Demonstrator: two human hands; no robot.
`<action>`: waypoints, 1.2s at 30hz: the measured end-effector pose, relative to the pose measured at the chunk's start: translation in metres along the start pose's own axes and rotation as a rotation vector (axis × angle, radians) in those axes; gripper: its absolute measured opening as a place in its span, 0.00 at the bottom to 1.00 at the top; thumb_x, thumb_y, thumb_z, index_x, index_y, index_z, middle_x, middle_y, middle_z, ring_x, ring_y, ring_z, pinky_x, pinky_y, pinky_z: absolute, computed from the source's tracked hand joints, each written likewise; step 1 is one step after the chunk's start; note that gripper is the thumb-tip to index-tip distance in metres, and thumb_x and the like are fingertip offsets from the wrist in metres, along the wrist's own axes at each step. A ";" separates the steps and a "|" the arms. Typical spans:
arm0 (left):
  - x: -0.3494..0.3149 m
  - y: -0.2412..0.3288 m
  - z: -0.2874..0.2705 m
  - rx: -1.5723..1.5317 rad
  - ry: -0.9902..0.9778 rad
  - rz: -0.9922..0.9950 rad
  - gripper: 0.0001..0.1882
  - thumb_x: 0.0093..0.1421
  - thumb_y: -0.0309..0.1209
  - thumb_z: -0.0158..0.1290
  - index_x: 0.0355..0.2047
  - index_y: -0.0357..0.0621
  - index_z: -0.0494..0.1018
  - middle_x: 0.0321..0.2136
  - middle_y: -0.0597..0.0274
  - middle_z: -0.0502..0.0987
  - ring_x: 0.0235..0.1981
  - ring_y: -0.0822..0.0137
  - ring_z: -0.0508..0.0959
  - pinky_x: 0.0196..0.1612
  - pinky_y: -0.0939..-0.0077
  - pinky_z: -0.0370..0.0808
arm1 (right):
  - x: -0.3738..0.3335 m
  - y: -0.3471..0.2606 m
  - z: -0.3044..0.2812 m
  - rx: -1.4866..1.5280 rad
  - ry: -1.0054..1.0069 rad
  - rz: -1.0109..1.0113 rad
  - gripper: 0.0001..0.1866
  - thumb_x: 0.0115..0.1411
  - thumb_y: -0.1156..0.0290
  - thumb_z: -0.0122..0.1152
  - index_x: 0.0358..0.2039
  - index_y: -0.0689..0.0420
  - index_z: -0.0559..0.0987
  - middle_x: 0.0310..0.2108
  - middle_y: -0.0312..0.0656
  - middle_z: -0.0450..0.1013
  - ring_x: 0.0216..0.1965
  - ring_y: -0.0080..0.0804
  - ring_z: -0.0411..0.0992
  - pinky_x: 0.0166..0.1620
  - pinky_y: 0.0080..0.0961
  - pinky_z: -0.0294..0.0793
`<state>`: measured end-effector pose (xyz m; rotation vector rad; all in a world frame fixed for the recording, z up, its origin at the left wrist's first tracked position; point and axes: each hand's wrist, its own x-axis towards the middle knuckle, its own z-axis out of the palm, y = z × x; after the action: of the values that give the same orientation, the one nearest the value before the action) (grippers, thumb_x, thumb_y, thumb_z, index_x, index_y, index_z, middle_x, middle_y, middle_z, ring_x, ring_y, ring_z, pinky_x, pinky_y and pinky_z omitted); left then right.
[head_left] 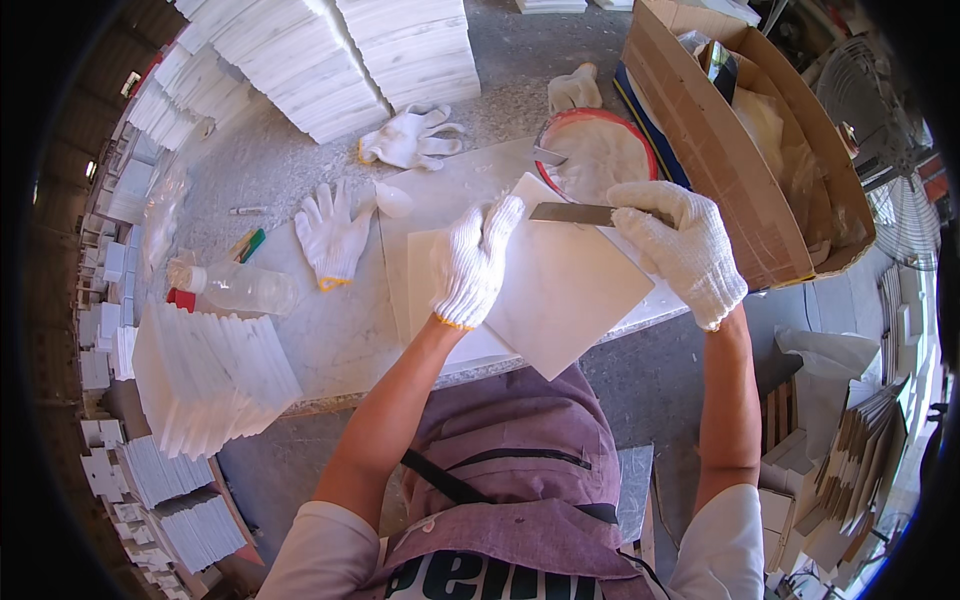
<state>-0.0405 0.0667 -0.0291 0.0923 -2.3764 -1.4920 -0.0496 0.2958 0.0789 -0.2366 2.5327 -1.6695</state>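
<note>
My left hand [467, 262], in a white knitted glove, grips the left edge of a square white tile [575, 290]. The tile sits turned cornerwise, one corner reaching past the table's front edge over my apron. In my gloved right hand [685, 245] is a putty knife [572, 213], its flat metal blade pointing left just over the tile's upper part. Beyond it stands a red-rimmed bowl [600, 160] of whitish material, with another metal blade [550, 156] on its left rim. A larger pale sheet [420, 285] lies beneath the tile.
Spare white gloves [332, 232] lie on the table [350, 375], near a clear plastic bottle [240, 287]. White tile stacks stand at the near left [205, 375] and far left [290, 60]. An open cardboard box [710, 150] occupies the right, with a fan [890, 130] beyond it.
</note>
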 end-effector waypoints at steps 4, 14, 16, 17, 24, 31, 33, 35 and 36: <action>0.000 0.002 0.000 -0.017 0.009 0.034 0.18 0.65 0.43 0.53 0.30 0.39 0.76 0.23 0.43 0.76 0.22 0.47 0.74 0.27 0.60 0.69 | -0.002 0.000 -0.008 -0.122 -0.045 -0.055 0.11 0.60 0.70 0.60 0.40 0.61 0.83 0.29 0.39 0.77 0.24 0.22 0.72 0.29 0.18 0.71; -0.003 0.019 -0.001 -0.166 -0.088 -0.046 0.15 0.69 0.34 0.47 0.41 0.31 0.75 0.34 0.53 0.81 0.36 0.69 0.77 0.41 0.73 0.73 | 0.003 0.024 -0.023 0.089 0.300 0.138 0.12 0.61 0.72 0.59 0.43 0.64 0.80 0.27 0.36 0.75 0.21 0.16 0.66 0.25 0.15 0.66; -0.003 0.021 -0.002 -0.209 -0.105 -0.072 0.15 0.69 0.33 0.47 0.40 0.31 0.75 0.35 0.52 0.81 0.36 0.70 0.77 0.41 0.73 0.73 | 0.014 0.039 -0.013 -0.025 0.353 0.087 0.11 0.62 0.72 0.59 0.43 0.63 0.81 0.27 0.37 0.75 0.21 0.17 0.66 0.26 0.16 0.68; -0.004 0.022 -0.002 -0.231 -0.093 -0.060 0.14 0.69 0.33 0.47 0.40 0.31 0.75 0.35 0.52 0.81 0.36 0.70 0.77 0.40 0.74 0.73 | 0.019 0.040 -0.008 -0.158 0.377 0.081 0.11 0.61 0.71 0.59 0.42 0.61 0.81 0.30 0.41 0.78 0.25 0.25 0.73 0.31 0.23 0.73; -0.001 0.015 0.000 -0.151 -0.125 0.028 0.11 0.68 0.29 0.46 0.41 0.32 0.74 0.34 0.49 0.80 0.36 0.61 0.79 0.40 0.70 0.74 | 0.047 0.074 0.006 -0.695 0.290 -0.129 0.13 0.60 0.62 0.54 0.42 0.50 0.82 0.42 0.44 0.78 0.45 0.47 0.75 0.47 0.36 0.74; -0.003 -0.021 0.016 -0.206 -0.088 0.042 0.11 0.68 0.28 0.46 0.41 0.32 0.73 0.35 0.49 0.80 0.38 0.60 0.79 0.42 0.70 0.74 | 0.026 0.030 -0.009 0.303 0.265 0.188 0.13 0.62 0.72 0.58 0.46 0.63 0.79 0.25 0.32 0.72 0.19 0.13 0.63 0.20 0.11 0.60; -0.001 -0.001 0.008 -0.220 -0.138 -0.022 0.10 0.68 0.28 0.48 0.37 0.32 0.74 0.35 0.56 0.80 0.38 0.73 0.77 0.43 0.75 0.74 | 0.018 0.029 -0.016 0.377 0.123 0.198 0.14 0.62 0.73 0.59 0.46 0.65 0.78 0.25 0.34 0.72 0.18 0.13 0.63 0.20 0.11 0.61; -0.002 -0.003 0.008 -0.255 -0.117 0.017 0.11 0.67 0.30 0.48 0.41 0.34 0.74 0.37 0.50 0.80 0.38 0.59 0.79 0.40 0.70 0.74 | 0.013 0.021 -0.012 0.352 -0.001 0.196 0.14 0.62 0.73 0.59 0.46 0.66 0.78 0.25 0.34 0.73 0.18 0.13 0.63 0.20 0.11 0.61; -0.002 -0.004 0.007 -0.272 -0.107 0.037 0.12 0.67 0.31 0.48 0.44 0.35 0.73 0.37 0.47 0.80 0.38 0.53 0.80 0.39 0.67 0.75 | 0.011 0.015 -0.012 0.320 -0.056 0.194 0.13 0.62 0.72 0.58 0.45 0.65 0.78 0.25 0.34 0.73 0.19 0.13 0.64 0.21 0.12 0.62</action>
<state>-0.0412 0.0717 -0.0363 -0.0975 -2.2145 -1.8273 -0.0634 0.3102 0.0702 -0.0103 2.1289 -1.9197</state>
